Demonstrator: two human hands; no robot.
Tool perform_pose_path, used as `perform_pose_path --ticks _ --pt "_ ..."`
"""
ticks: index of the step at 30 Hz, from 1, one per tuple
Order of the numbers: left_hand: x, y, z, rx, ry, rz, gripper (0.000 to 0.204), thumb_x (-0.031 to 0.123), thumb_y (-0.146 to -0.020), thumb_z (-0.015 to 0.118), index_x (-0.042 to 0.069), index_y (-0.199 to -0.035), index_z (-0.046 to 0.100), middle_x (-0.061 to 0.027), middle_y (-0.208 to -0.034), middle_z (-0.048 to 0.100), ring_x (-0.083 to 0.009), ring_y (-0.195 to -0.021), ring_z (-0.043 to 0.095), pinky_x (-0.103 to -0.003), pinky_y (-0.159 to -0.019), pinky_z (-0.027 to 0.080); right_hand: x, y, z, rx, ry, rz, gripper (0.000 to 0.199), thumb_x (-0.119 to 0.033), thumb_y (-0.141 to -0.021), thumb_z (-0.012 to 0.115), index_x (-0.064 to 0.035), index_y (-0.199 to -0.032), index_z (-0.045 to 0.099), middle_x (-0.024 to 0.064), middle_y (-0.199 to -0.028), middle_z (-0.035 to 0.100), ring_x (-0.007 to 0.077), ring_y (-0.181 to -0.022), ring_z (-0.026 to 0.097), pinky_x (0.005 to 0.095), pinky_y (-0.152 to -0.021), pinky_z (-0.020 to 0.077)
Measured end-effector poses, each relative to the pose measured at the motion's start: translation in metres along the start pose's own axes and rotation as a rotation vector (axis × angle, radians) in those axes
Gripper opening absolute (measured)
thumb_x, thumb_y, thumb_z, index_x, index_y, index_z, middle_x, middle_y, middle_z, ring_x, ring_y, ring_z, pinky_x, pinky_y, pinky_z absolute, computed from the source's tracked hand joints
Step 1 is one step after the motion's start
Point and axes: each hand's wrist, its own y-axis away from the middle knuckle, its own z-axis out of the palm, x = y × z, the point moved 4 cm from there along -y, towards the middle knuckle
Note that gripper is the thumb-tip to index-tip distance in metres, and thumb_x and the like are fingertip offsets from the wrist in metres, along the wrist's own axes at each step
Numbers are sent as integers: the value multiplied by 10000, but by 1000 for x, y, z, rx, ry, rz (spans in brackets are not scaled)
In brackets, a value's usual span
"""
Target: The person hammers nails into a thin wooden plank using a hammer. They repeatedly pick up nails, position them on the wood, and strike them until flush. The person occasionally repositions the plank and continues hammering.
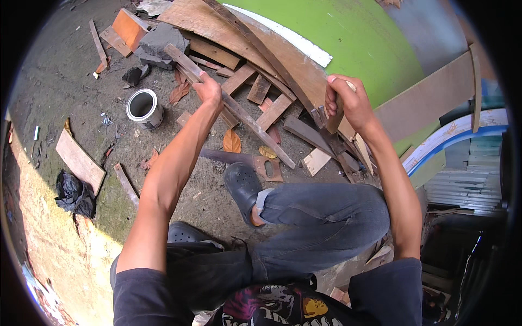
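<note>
My left hand (209,91) is closed around a long narrow wooden strip (249,120), which slants from upper left to lower right above the ground. My right hand (348,103) makes a fist around a short wooden handle (335,120). Its lower end meets dark wood, so I cannot make out what tool it belongs to. Beside that fist runs a long dark batten (261,46), slanting down from the top. Scrap wood pieces (274,111) lie beneath and between my hands. A handsaw (266,168) rests on the ground near my shoe.
An open metal can (144,108) stands left of my left hand, near a broken grey block (160,46). Large green sheet (364,32) and brown board (424,98) lie at far right. A black plastic bag (75,194) and curved board (80,157) are at left.
</note>
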Motion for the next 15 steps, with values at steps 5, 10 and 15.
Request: perform_pose_path --ticks 5,10,15 --pt "-55 21 27 21 -106 -161 656 424 -987 478 -109 -1352 365 -304 -1356 520 -398 -1256 528 -455 -1037 418 28 45 -27 113 -51 135 401 -269 -972 497 -35 -647 478 52 -563 466 146 -511 460 303 -514 411" --pt "-75 -16 11 -138 -233 -266 703 410 -950 550 -128 -1373 389 -268 -1373 525 -379 -1252 539 -423 -1026 431 32 47 -26 78 -58 144 394 -260 -972 499 -33 -651 476 54 -563 468 148 -507 463 306 -514 412" --pt "-59 5 -12 -496 -420 -321 636 408 -964 553 -41 -1400 446 -183 -1444 474 -331 -1335 451 -565 -1094 353 32 31 -17 27 -42 116 397 -271 -967 511 -41 -644 486 47 -557 482 133 -497 471 295 -505 406"
